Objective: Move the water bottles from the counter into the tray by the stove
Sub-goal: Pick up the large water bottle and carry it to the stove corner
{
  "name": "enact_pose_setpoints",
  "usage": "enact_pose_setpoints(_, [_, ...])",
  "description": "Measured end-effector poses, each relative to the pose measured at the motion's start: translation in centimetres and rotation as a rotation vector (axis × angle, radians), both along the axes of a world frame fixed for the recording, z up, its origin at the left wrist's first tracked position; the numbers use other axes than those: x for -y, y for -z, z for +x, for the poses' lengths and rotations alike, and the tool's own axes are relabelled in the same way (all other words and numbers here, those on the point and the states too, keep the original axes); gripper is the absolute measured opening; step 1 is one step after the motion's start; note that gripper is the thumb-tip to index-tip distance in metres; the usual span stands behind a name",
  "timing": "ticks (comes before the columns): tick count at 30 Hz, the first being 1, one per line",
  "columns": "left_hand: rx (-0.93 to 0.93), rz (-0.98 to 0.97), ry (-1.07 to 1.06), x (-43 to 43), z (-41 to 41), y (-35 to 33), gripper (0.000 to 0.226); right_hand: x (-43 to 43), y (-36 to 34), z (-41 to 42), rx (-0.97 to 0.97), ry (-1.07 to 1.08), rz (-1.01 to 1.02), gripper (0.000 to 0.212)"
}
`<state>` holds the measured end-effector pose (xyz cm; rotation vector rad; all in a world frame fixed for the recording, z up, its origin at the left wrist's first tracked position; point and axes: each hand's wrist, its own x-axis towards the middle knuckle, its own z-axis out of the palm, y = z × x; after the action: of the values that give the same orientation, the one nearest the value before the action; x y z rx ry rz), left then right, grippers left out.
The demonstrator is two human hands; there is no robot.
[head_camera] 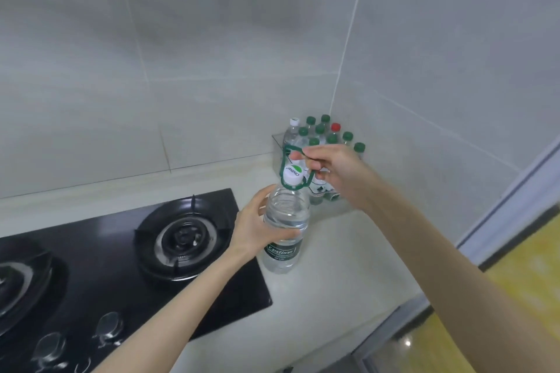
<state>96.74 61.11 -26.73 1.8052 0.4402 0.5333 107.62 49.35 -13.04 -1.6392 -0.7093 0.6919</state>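
Observation:
A large clear water bottle (285, 230) with a white cap and a dark green label stands on the pale counter (339, 269) just right of the stove. My left hand (257, 224) grips its upper body from the left. My right hand (330, 169) pinches the green carry handle (286, 160) looped around the bottle's neck. Behind, in the corner, a clear plastic tray (277, 142) holds several small bottles (321, 136) with green caps, one with a red cap and one with a white cap.
A black glass gas stove (127, 266) with two burners and front knobs fills the left of the counter. Tiled walls meet in the corner behind the tray. The counter edge runs along the lower right, with a yellow floor below.

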Motion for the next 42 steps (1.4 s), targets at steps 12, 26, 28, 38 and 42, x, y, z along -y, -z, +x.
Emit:
enact_pose_setpoints(12, [-0.034,-0.033,-0.137,-2.3,4.9,3.0,0.082,-4.3,3.0,7.2,-0.013,-0.14,-0.059,0.032])
enact_pose_setpoints(26, [-0.135,-0.064,-0.062,-2.7,6.2,4.1,0.099,-3.9,6.3,11.1,0.143,-0.158,0.004,0.026])
enact_pose_setpoints(28, [-0.163,-0.03,-0.018,-3.0,5.7,4.3,0.105,-3.3,7.2,11.4,0.116,-0.154,0.024,0.024])
enact_pose_setpoints(38, [-0.314,0.105,-0.018,-3.8,4.0,7.7,0.102,-1.1,17.5,8.8,0.197,-0.286,-0.03,0.076])
enact_pose_setpoints(42, [-0.284,0.126,-0.004,-3.6,4.5,8.9,0.105,-1.6,17.7,8.2,0.229,-0.152,-0.006,0.082])
